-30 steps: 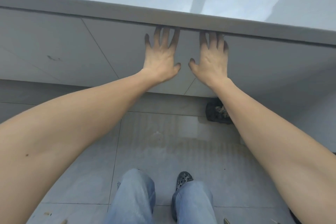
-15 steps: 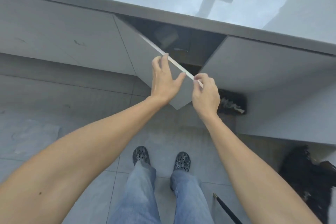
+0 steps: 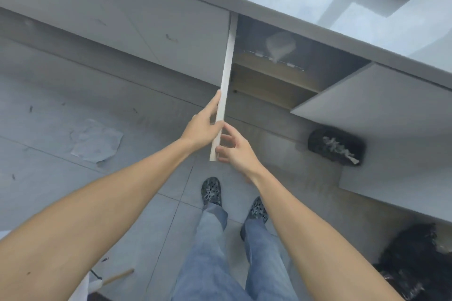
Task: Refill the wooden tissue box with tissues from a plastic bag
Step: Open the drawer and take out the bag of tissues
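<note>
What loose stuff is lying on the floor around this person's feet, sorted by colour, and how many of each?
Black: 2, a dark bundle under the open cabinet door and a black bag at the lower right.
White: 1, a crumpled sheet on the tiles to the left.
Tan: 1, a wooden stick at the bottom left.
Total: 4

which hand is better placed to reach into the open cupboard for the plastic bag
Right, probably. The right hand sits on the opening's side of the door edge, loose and open. The left hand is against the door's outer face, steadying it. The plastic bag lies inside, blurred.
</note>
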